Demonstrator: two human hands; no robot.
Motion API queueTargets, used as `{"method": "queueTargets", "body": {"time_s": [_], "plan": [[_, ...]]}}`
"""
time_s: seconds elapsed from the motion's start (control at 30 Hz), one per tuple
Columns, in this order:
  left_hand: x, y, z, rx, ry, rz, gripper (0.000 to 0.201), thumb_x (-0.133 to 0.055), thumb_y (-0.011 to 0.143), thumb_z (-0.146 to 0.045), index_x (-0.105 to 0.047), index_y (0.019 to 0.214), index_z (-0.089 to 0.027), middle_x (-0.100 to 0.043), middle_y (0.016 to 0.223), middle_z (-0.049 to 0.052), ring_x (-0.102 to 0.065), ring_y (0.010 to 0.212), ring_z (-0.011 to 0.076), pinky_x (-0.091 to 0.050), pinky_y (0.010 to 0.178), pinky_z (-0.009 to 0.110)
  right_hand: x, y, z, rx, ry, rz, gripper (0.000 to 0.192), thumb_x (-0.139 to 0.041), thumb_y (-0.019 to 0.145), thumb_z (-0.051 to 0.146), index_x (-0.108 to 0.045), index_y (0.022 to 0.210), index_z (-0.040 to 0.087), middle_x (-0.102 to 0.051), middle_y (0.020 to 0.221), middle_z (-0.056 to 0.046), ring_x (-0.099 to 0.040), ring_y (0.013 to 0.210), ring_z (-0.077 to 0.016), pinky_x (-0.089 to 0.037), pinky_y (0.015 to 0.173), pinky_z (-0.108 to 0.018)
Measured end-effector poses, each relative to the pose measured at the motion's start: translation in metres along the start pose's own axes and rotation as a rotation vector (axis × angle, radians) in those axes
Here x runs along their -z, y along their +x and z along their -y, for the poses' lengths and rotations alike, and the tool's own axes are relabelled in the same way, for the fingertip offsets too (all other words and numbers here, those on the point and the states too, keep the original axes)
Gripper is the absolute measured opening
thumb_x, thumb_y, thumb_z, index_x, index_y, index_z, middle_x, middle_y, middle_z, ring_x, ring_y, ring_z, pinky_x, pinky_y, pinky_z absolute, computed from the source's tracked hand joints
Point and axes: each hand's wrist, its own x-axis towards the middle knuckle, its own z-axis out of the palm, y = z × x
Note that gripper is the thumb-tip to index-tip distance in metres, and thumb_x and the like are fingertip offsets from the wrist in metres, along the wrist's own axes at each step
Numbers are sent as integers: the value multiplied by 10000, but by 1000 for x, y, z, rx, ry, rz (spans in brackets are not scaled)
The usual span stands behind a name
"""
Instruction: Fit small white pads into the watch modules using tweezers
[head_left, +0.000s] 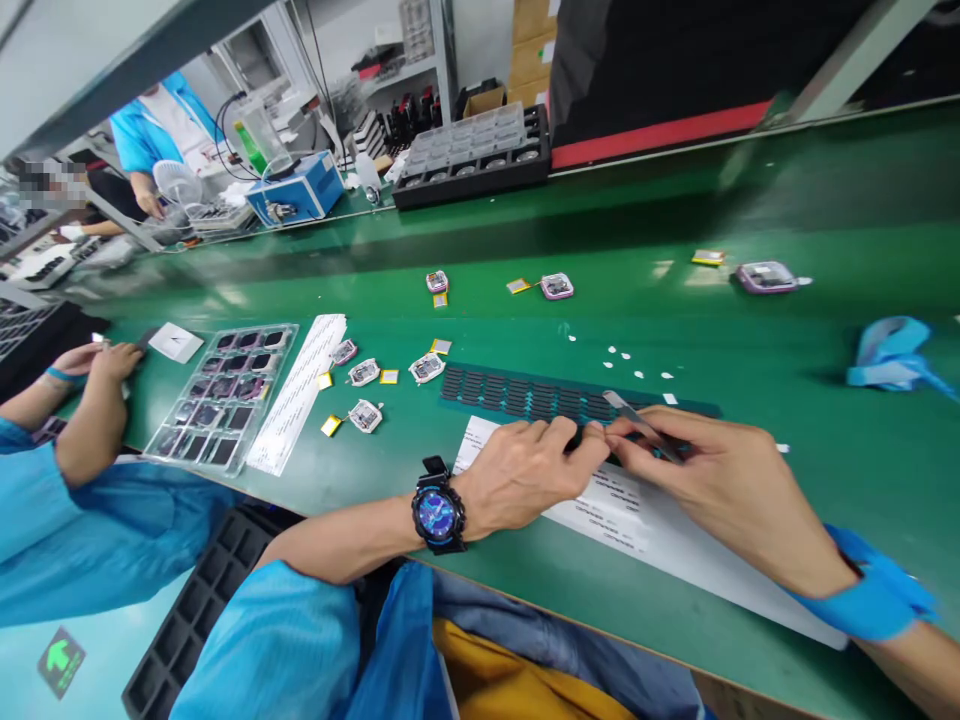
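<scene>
**Right hand pinching a metal tool at the dark parts sheet**

Clock centre = where the fingertips meet, 12 = far side of bench.

Right hand: thumb and fingers closed on a slim metal tool. Tool sits between the fingertips, its exposed end poking out toward 10, over the dark sheet in this view – can't tell if it touches. Blue strap on that wrist.

Left hand: fingers curled, thumb and index brought together just beside the right fingertips. Can't tell what they grip, if anything – the pinch is hidden. Black watch on that wrist.

Dark sheet carries rows of small black pieces, runs from 10 to 2; left fingers overlap its near edge. White printed sheet lies partly under the hands, 9 round to 4.

Around it: four open cases with yellow batteries near 9 to 10; three more cases farther back at 10, 11 and 2. White bits at 12 to 1. Blue band close to 3. Clear tray at 9, co-worker's hands beyond it.
</scene>
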Motion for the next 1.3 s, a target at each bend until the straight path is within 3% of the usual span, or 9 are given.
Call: {"method": "queueTargets", "body": {"time_s": [0.17,0.27,0.37,0.47,0.63,0.8,0.97,1.17,1.3], "plan": [[-5,-2,1,14,-8,-25,347,-436,895,-63,-517,1231,-91,-614,833,69,-654,720,161,-493,602,261,1,3,0,-90,42,0,400,-543,785,541,-664,681,174,-652,624,-54,-560,582,-198,-419,566,-298],[-9,-2,2,138,-150,-93,333,-454,885,-102,-577,1191,-146,-653,840,61,-656,722,171,-522,632,279,8,15,-7,-100,36,3,359,-557,777,502,-683,711,172,-656,632,-44,-563,591,-194,-404,565,-289],[-8,2,4,400,-588,-147,262,-498,863,-151,-649,1069,-203,-707,907,40,-665,768,156,-542,728,278,19,36,-20,-60,-131,-12,296,-550,805,411,-706,713,177,-628,589,-21,-538,567,-175,-368,560,-281],[-7,8,10,645,-1137,-95,218,-538,838,-194,-649,1026,-196,-715,900,22,-675,716,136,-558,713,271,29,54,-29,-28,-277,0,216,-574,799,314,-751,789,189,-650,596,-7,-532,548,-164,-360,571,-278],[-4,16,18,920,-1693,-2,221,-667,753,-201,-617,964,-156,-715,927,58,-721,691,150,-578,696,283,29,45,-22,95,-205,-151,289,-513,906,343,-742,821,190,-717,773,-57,-586,619,-178,-411,588,-297],[2,19,17,1006,-1794,80,277,-721,714,-186,-587,955,-157,-733,790,40,-721,675,154,-564,677,262,15,20,-12,488,-55,-81,227,-508,917,194,-734,917,214,-731,912,-62,-664,779,-172,-505,674,-284],[3,19,13,953,-1783,102,285,-741,682,-224,-596,920,-159,-726,744,23,-713,701,163,-571,671,274,9,15,-19,745,-283,-134,350,-393,900,17,-698,909,187,-736,864,-42,-663,715,-126,-450,534,-222],[6,16,11,903,-1747,162,247,-733,679,-228,-623,890,-163,-696,691,-8,-675,623,137,-555,609,251,11,15,-21,870,-443,-204,324,-370,935,22,-658,946,168,-739,871,-41,-665,717,-134,-442,512,-226],[3,13,8,834,-1686,93,237,-700,723,-230,-644,946,-173,-708,822,10,-669,693,132,-563,614,239,5,11,-18,776,-358,-192,260,-421,933,50,-648,906,175,-717,857,-42,-649,713,-132,-452,525,-226]]}}
